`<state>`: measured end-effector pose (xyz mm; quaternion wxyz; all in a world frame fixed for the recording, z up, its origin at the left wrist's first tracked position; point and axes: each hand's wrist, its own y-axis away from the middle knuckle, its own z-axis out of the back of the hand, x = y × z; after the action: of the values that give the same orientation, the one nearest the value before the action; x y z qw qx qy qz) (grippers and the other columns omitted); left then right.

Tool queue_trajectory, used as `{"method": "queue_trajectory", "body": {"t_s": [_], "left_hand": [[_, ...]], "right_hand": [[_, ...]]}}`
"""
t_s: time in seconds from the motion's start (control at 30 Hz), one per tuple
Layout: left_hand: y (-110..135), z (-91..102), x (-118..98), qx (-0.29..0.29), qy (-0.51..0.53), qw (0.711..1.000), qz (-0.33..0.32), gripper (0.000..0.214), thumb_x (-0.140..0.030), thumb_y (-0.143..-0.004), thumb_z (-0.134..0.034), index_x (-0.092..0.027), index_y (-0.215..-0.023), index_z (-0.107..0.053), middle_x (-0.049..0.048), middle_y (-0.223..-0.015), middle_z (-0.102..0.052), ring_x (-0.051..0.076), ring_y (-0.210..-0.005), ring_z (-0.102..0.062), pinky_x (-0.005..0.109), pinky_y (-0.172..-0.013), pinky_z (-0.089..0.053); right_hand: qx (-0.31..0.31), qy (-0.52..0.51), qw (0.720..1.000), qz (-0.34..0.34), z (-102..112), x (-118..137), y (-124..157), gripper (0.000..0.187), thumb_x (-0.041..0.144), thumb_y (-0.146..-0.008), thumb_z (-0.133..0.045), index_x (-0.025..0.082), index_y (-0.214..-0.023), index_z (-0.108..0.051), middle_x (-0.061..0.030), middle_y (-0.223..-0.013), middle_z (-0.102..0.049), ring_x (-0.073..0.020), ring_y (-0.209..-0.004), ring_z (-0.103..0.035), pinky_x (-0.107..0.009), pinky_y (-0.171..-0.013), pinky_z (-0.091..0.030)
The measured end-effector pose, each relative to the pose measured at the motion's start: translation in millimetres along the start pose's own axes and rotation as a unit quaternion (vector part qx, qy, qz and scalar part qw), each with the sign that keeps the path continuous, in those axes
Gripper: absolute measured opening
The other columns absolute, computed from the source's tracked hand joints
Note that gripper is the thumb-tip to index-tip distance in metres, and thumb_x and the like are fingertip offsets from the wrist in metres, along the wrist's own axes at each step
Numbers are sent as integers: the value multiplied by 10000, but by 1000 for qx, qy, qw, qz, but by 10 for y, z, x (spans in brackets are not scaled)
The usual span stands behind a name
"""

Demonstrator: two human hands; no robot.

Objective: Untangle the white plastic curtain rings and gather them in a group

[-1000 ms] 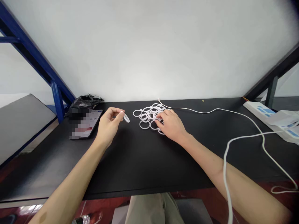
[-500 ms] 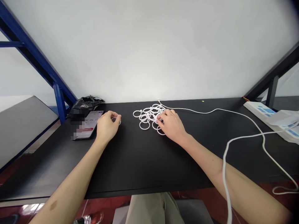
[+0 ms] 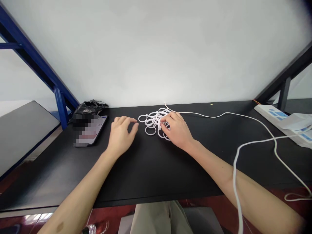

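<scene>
Rings (image 3: pixel 153 120) lie heaped at the worktop's (image 3: pixel 151 165) 12 o'clock edge. Right hand (image 3: pixel 177 130) curls into their 3 o'clock side, grip unclear; left hand (image 3: pixel 122 134) lies flat, spread, empty, at their 9 o'clock. Likely picking one out, which calls for a fine pinch.

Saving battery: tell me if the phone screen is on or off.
On: the phone shows a lit, pale display beside the left hand.
</scene>
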<state>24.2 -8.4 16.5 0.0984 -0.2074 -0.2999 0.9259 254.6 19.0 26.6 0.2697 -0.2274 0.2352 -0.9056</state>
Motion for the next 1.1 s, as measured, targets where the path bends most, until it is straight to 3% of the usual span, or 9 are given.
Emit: {"method": "queue_trajectory", "body": {"t_s": [0.07,0.2,0.47,0.8,1.0,1.1], "left_hand": [[36,-3,-167,26,47,998,-44,183,-338,-946,-507,-220,-952,-646,55,-973,-693,242,-926,-549,409,-871,-428],[89,-47,-362,69,105,990,-65,145,-334,-934,-552,-219,-935,-639,39,-943,-694,220,-890,-538,384,-824,-432],[105,-134,-377,50,138,988,-43,142,-238,-907,-550,-213,-772,-589,2,-761,-642,180,-764,-515,328,-726,-434],[72,4,-371,22,161,987,-10,126,-216,-900,-522,-208,-792,-588,2,-762,-618,153,-719,-520,286,-695,-434],[50,31,-343,24,210,973,98,138,-271,-905,-529,-198,-829,-618,-1,-800,-670,142,-730,-603,263,-698,-454],[52,26,-335,49,210,971,105,163,-302,-913,-533,-197,-830,-627,-9,-759,-660,135,-685,-592,253,-662,-452]], "right_hand": [[-7,-5,1000,18,-3,15,4,138,197,-926,-531,188,-953,-666,-85,-984,-648,-240,-968,-543,-374,-874,-459],[-16,-7,998,58,-17,73,16,135,191,-928,-534,193,-939,-668,-78,-963,-637,-226,-932,-532,-358,-848,-459],[0,6,993,120,-56,167,43,174,192,-950,-516,188,-909,-685,-80,-981,-602,-199,-899,-514,-328,-813,-466],[23,54,998,32,-1,51,-10,118,222,-925,-595,198,-959,-705,-79,-986,-615,-220,-910,-552,-341,-768,-465],[40,70,997,-8,14,-61,-27,146,200,-942,-557,198,-924,-702,-70,-985,-625,-215,-922,-572,-358,-818,-480],[22,66,998,-6,34,-88,-27,158,219,-950,-549,202,-948,-706,-68,-986,-633,-207,-910,-586,-345,-810,-487]]}}
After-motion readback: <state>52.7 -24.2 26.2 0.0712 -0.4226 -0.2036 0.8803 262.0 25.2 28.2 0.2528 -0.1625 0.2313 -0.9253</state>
